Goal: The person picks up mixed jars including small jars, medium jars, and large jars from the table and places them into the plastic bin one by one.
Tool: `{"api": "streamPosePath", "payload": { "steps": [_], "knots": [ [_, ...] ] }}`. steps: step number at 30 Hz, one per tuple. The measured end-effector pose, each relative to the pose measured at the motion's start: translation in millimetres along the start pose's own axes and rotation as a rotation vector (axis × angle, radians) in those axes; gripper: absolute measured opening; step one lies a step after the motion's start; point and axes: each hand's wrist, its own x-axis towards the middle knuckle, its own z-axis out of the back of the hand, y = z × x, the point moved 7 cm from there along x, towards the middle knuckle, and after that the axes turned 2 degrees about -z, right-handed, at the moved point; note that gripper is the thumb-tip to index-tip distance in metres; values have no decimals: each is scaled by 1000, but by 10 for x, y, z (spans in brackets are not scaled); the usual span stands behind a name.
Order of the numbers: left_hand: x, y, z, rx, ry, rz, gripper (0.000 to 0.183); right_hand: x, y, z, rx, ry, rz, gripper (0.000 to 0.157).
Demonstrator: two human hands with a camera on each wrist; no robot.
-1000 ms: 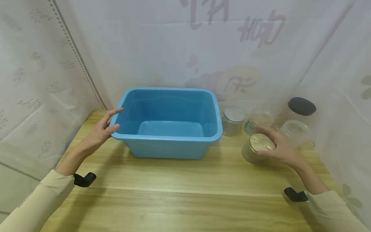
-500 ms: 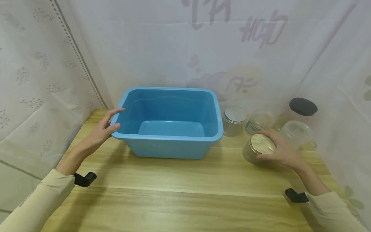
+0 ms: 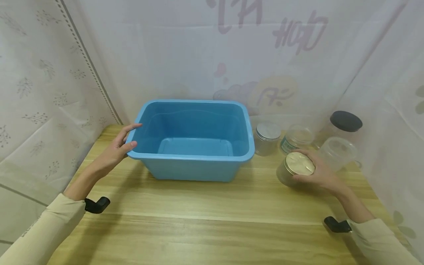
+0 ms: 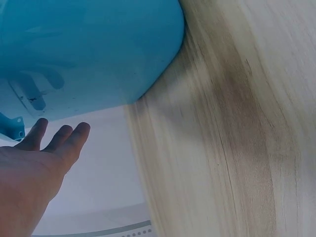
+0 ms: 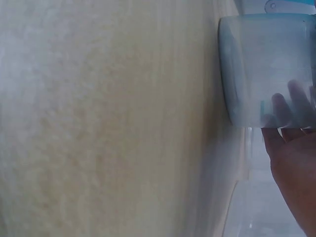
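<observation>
My left hand [image 3: 114, 149] rests at the left rim of a blue plastic tub [image 3: 192, 168], thumb and index finger over the edge. In the left wrist view the other fingers [image 4: 74, 140] stretch out, slightly spread, beside the tub's outer wall [image 4: 98, 54]. On the right, my right hand [image 3: 319, 171] grips a clear jar with a gold lid [image 3: 299, 163], thumb in front and fingers behind. Those fingers show through the clear wall of the jar [image 5: 266, 69] in the right wrist view. Whether its base touches the table, I cannot tell.
Behind the held jar are a silver-lidded jar [image 3: 267, 138], a clear jar with a green label [image 3: 296, 138], an open-looking clear jar [image 3: 338, 151] and a black-lidded jar [image 3: 346, 122]. A printed white curtain [image 3: 185, 59] hangs behind the wooden table [image 3: 198, 221].
My right hand has closed in around the gold-lidded jar, its fingers drawing nearer the jar's side. The jar stays in nearly the same spot. My left hand and the tub have not visibly moved.
</observation>
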Motion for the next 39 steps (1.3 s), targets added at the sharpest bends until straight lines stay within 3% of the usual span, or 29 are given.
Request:
{"api": "streamPosePath", "payload": {
  "steps": [9, 22, 29, 39],
  "knots": [
    [-5, 5, 11, -2, 5, -14, 55, 49, 56, -3, 88, -13, 24, 87],
    [-19, -6, 7, 23, -8, 9, 56, 99, 241, 12, 69, 9, 11, 91],
    [0, -22, 3, 21, -8, -12, 55, 135, 344, 70, 9, -27, 23, 93],
    [-10, -16, -6, 21, -10, 14, 56, 150, 511, 67, 89, 3, 19, 87]
  ]
}}
